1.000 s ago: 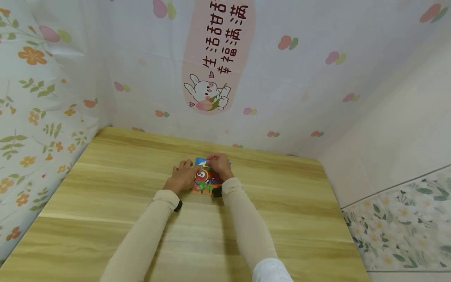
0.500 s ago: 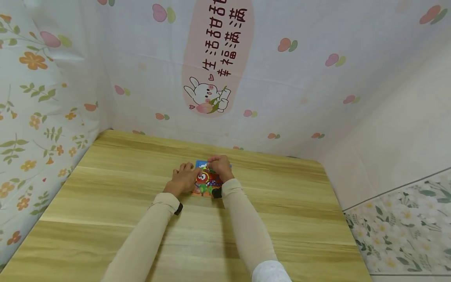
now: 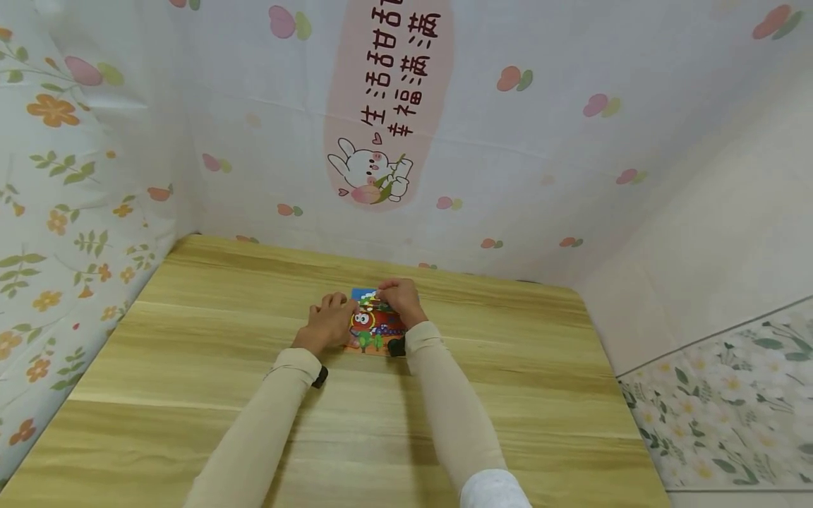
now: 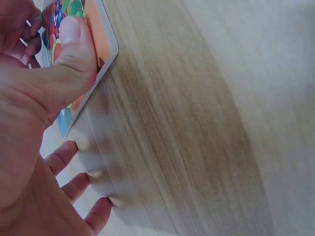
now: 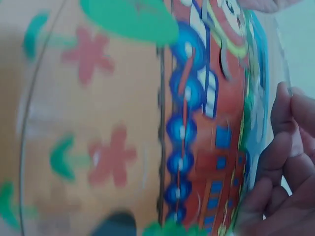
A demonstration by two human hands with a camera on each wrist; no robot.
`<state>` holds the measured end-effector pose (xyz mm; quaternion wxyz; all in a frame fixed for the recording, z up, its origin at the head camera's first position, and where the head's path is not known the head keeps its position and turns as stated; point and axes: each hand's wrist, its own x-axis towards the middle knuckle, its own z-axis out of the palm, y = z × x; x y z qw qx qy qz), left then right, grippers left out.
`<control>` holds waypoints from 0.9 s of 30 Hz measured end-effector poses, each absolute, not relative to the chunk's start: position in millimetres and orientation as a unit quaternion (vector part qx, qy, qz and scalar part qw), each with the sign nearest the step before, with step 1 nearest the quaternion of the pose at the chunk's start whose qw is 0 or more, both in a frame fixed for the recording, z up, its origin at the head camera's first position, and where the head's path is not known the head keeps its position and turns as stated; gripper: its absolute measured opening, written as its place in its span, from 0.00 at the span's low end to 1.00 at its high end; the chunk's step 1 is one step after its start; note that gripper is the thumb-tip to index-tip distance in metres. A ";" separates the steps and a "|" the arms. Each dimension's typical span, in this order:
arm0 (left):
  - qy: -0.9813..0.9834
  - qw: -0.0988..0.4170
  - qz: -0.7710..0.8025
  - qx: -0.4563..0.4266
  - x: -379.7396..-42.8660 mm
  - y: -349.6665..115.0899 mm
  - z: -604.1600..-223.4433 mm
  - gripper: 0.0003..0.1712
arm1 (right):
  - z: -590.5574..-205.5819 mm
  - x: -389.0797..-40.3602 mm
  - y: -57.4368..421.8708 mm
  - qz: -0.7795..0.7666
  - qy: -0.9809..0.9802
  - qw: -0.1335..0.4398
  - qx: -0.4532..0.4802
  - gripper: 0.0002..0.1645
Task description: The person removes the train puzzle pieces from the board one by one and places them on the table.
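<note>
A small picture puzzle board (image 3: 375,321) with a red cartoon train lies on the table in the head view. My left hand (image 3: 329,321) is at its left side. In the left wrist view, the left thumb (image 4: 74,54) presses on the board near its edge, and the other fingers (image 4: 61,156) spread with their tips on the tabletop. My right hand (image 3: 401,300) is over the board's upper right part. Its curled fingers (image 5: 275,152) and thumb come together near the blue border in the right wrist view; I cannot tell whether a piece is pinched between them.
The wood-grain table (image 3: 508,395) extends around the board. Behind it hangs a white printed cloth (image 3: 476,141) with a rabbit drawing, and a floral cloth (image 3: 70,212) covers the left side. A dark wrist device (image 3: 396,347) overlaps the board's lower right corner.
The right hand has shifted slightly to the right across the board, uncovering a little more of the picture. The left hand keeps its place at the left side.
</note>
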<state>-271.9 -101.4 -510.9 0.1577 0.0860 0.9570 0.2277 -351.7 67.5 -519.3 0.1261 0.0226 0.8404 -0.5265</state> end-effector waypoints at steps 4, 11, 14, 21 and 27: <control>0.957 0.158 0.228 0.087 -271.0 -100.4 -512.7 0.44 | -517.9 -353.3 80.9 -0.545 0.830 0.113 0.028 0.10; 0.955 0.154 0.238 0.091 -270.0 -101.1 -513.8 0.44 | -515.0 -357.2 109.5 -0.529 0.843 0.085 0.051 0.08; 0.956 0.149 0.236 0.088 -270.1 -102.8 -511.7 0.43 | -515.3 -361.5 123.0 -0.512 0.855 0.069 0.053 0.08; 0.955 0.152 0.239 0.093 -270.8 -103.1 -508.1 0.41 | -519.2 -368.4 162.1 -0.527 0.845 0.067 0.063 0.09; 0.951 0.157 0.249 0.097 -271.0 -101.1 -510.0 0.41 | -519.9 -366.1 188.3 -0.523 0.847 0.061 0.068 0.10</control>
